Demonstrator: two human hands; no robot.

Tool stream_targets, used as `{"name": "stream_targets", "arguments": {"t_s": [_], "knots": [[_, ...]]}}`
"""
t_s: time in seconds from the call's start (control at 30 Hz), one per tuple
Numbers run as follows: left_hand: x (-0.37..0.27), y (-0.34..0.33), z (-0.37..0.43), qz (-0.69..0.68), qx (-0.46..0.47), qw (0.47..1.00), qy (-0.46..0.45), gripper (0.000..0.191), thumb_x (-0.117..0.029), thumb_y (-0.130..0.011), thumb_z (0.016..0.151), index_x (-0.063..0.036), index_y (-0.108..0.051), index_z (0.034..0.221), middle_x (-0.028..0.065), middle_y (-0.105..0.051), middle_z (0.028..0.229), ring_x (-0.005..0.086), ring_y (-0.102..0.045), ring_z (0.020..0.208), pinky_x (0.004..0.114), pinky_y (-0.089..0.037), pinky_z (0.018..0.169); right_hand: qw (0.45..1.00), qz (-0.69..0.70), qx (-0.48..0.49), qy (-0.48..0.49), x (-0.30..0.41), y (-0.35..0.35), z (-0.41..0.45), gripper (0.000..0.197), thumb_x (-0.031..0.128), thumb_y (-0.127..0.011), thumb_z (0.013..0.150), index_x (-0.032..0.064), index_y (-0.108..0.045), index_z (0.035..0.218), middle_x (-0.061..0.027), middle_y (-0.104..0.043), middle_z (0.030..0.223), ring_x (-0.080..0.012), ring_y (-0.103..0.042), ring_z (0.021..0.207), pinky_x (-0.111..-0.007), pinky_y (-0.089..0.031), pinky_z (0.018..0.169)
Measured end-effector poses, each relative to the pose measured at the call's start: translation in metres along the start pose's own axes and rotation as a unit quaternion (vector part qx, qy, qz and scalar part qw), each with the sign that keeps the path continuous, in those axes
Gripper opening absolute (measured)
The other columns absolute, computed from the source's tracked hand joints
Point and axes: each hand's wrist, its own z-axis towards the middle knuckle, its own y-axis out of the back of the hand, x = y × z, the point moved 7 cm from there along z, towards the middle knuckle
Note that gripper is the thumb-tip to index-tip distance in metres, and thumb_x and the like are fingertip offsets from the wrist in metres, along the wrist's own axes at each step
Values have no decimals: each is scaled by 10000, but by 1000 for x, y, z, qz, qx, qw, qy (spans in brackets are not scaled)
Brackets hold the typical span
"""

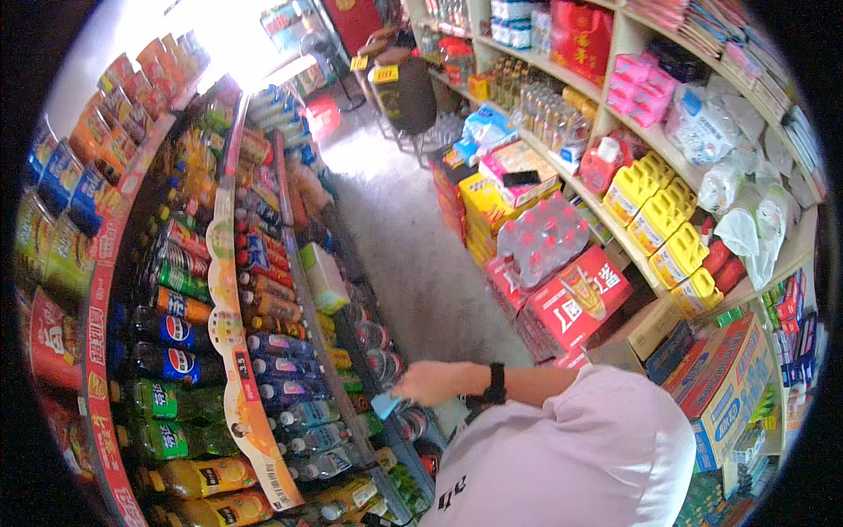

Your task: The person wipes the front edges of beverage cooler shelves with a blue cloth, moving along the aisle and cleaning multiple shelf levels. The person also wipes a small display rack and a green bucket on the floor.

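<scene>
My right hand, with a black band on its wrist, reaches left from a pale pink sleeve. Its curled fingers hold a small light blue object, perhaps a folded cloth, over the lower edge of the drinks shelves. Clear bottles lie close beside the fingers. Left of the hand, bottled water and bottles with purple labels fill a shelf. My left hand is out of view.
Stocked shelves rise on the left, with a curved price strip. Across the grey floor stand red cartons, a shrink-wrapped bottle pack and a large printed carton. Yellow jugs line the right shelf.
</scene>
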Motion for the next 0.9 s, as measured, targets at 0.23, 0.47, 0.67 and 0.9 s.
{"name": "stream_targets", "arguments": {"t_s": [0.23, 0.47, 0.67, 0.9], "knots": [[42, -50, 7, 80, 6, 995, -51, 262, -133, -582, 1022, -12, -564, 791, 156, -556, 753, 335, -536, 659, 433, -465, 653, 999, 34, -14, -3, -48, 26, 69, 229, 50, -663, 777, 46, -609, 1000, -186, -685, 851, -433, -669, 855, -520, -522, 754], [46, -56, 6, 222, -16, 974, -45, 282, -99, -585, 1010, -15, -528, 747, 150, -513, 695, 342, -494, 600, 437, -439, 604, 996, 86, 24, -4, -117, 46, 120, 204, 68, -634, 834, 39, -615, 1035, -204, -693, 916, -438, -663, 916, -524, -527, 776], [22, -44, -4, 339, -24, 939, -46, 308, -70, -587, 1000, -17, -497, 710, 144, -475, 646, 348, -459, 549, 441, -417, 562, 997, 70, 16, 23, -202, 124, 179, 153, 48, -591, 848, 49, -602, 1001, -195, -672, 789, -423, -690, 779, -532, -544, 675], [-29, -30, -19, 424, -198, 860, -203, 357, -32, -594, 985, -30, -454, 656, 132, -399, 577, 346, -391, 489, 450, -371, 515, 998, 38, -35, 46, -297, 271, 259, 91, 65, -605, 904, 64, -618, 993, -199, -650, 758, -405, -683, 752, -522, -529, 671]]}}
